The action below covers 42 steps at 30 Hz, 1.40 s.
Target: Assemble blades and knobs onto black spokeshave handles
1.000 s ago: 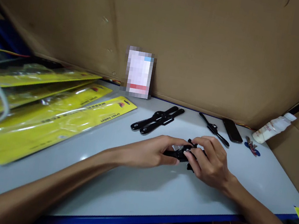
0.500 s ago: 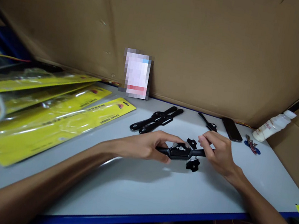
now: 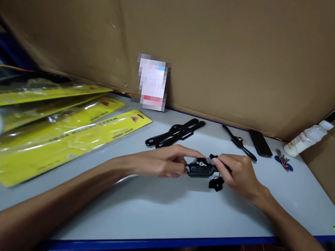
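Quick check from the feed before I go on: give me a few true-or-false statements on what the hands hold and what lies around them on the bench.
1. Both hands grip one black tool: true. The left hand and right hand hold the black tool from either side.
2. The white bottle stands upright: false. The white bottle leans against the cardboard box at the right.
3. Yellow packages lie to the left of the hands: true, the yellow packages overlap one another there.
4. The key bunch lies inside the yellow packages: false. The key bunch lies on the table near the bottle.
5. Two more black tools lie behind the hands: true, a pair of black tools.
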Tool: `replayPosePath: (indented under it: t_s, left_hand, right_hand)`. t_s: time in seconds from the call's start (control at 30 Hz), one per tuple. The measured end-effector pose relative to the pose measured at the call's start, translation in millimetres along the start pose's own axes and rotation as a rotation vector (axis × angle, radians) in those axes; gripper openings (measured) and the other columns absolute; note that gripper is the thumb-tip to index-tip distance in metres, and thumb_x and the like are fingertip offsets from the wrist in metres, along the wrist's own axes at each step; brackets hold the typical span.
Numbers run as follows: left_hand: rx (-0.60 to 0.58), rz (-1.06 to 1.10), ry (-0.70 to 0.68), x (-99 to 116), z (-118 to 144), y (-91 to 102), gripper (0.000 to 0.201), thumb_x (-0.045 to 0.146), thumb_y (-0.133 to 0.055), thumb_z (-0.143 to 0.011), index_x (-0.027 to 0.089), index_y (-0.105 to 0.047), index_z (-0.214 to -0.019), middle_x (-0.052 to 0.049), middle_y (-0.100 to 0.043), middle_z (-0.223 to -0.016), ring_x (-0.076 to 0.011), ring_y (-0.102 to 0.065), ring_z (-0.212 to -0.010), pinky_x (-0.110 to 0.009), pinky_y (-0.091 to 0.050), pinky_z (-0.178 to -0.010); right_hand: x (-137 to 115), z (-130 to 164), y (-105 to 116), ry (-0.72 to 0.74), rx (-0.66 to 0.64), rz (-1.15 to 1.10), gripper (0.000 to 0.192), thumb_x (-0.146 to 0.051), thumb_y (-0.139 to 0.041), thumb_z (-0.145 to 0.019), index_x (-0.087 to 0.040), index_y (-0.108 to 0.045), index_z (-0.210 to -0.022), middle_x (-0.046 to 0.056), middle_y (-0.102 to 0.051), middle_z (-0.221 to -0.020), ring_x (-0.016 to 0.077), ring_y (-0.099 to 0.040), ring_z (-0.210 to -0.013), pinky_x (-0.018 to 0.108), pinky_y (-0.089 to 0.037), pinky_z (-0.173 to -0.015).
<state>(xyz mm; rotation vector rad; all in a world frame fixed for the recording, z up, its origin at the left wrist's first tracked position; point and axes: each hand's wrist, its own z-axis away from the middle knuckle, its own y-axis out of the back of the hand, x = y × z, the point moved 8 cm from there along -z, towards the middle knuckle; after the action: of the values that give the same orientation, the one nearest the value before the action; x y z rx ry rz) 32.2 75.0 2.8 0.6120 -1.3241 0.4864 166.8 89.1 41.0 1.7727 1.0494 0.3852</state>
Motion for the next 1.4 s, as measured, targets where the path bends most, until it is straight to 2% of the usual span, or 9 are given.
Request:
replayPosePath:
  t_s: [0.17,0.3,0.37,0.47,0.57,0.73,0.93,1.3,1.4]
  left_hand:
    - [0.096,-0.038,0.047,0,1,4.3,0.054,0.034,-0.052,-0.092,0.017,-0.048,-0.144,0.008,-0.042,-0.054,-0.0077,-0.033,-0.044,-0.017,-0.024,-0.039]
    - [0.572,0.077,-0.044,11,15,46.8,0.061,0.056,-0.044,-0.094,0.015,-0.05,-0.139,0.0,-0.061,-0.067,-0.0096,-0.048,-0.044,-0.021,-0.036,-0.041]
    - [0.825,0.149,-0.075,13,29,68.4,0.049,0.048,-0.049,-0.093,0.014,-0.057,-0.128,0.003,-0.056,-0.061,-0.0086,-0.046,-0.044,-0.02,-0.035,-0.043]
    - [0.998,0.164,-0.09,9,40,85.7,0.022,0.025,-0.055,-0.088,0.013,-0.062,-0.105,0.011,-0.028,-0.048,-0.0064,-0.029,-0.04,-0.018,-0.022,-0.041]
    - [1.101,-0.042,-0.06,3,45,96.6,0.028,0.02,-0.05,-0.085,0.017,-0.057,-0.111,0.008,-0.043,-0.054,-0.0094,-0.038,-0.045,-0.019,-0.028,-0.042]
    - [1.106,-0.719,-0.002,5,37,93.9,0.034,0.02,-0.046,-0.084,0.02,-0.057,-0.115,0.0,-0.063,-0.079,-0.0171,-0.06,-0.071,-0.027,-0.046,-0.065]
    - [0.87,-1.254,0.261,-10,16,73.4,0.036,0.027,-0.039,-0.094,0.018,-0.061,-0.12,-0.011,-0.068,-0.106,-0.0283,-0.063,-0.097,-0.037,-0.048,-0.077]
    - [0.772,-1.5,0.352,-20,1,72.1,0.041,0.035,-0.034,-0.1,0.012,-0.054,-0.128,-0.016,-0.067,-0.113,-0.0311,-0.063,-0.105,-0.039,-0.048,-0.085]
    - [0.774,-1.511,0.39,-18,-6,74.2,0.041,0.04,-0.033,-0.1,0.013,-0.056,-0.121,-0.015,-0.069,-0.108,-0.0315,-0.065,-0.102,-0.038,-0.049,-0.081]
  right_hand:
    - [7,-1,-10,-0.061,-0.105,0.038,0.051,-0.039,-0.036,-0.103,-0.017,-0.054,-0.06,-0.003,-0.044,-0.054,0.0095,-0.029,-0.05,0.028,-0.019,-0.055]
    - [51,-6,4,-0.286,-0.046,0.003,0.057,-0.046,-0.036,-0.101,-0.019,-0.039,-0.05,-0.005,-0.028,-0.051,0.0093,-0.021,-0.05,0.028,-0.017,-0.055]
    - [82,-5,18,-0.431,0.045,0.022,0.057,-0.049,-0.034,-0.1,-0.02,-0.033,-0.051,-0.004,-0.025,-0.054,0.0099,-0.022,-0.052,0.028,-0.017,-0.055]
    - [124,1,24,-0.619,0.03,0.058,0.053,-0.046,-0.027,-0.101,-0.021,-0.035,-0.056,-0.002,-0.029,-0.058,0.0111,-0.029,-0.055,0.027,-0.019,-0.056]
    - [143,4,17,-0.655,-0.06,0.06,0.051,-0.043,-0.027,-0.101,-0.019,-0.043,-0.059,-0.001,-0.039,-0.059,0.0125,-0.039,-0.058,0.026,-0.023,-0.056]
    - [147,9,-3,-0.681,-0.201,0.064,0.044,-0.046,-0.048,-0.095,-0.017,-0.058,-0.064,0.002,-0.052,-0.059,0.0143,-0.047,-0.057,0.026,-0.026,-0.054]
    - [139,15,-18,-0.66,-0.25,0.109,0.039,-0.042,-0.047,-0.096,-0.013,-0.071,-0.089,0.012,-0.068,-0.08,0.0197,-0.06,-0.07,0.028,-0.034,-0.059]
    - [107,13,-19,-0.621,-0.229,0.376,0.036,-0.031,-0.049,-0.097,-0.004,-0.066,-0.114,0.024,-0.072,-0.096,0.0289,-0.069,-0.086,0.035,-0.042,-0.068]
    - [102,12,-12,-0.614,-0.231,0.416,0.031,-0.028,-0.051,-0.095,-0.005,-0.07,-0.105,0.024,-0.072,-0.094,0.0295,-0.069,-0.086,0.035,-0.042,-0.067]
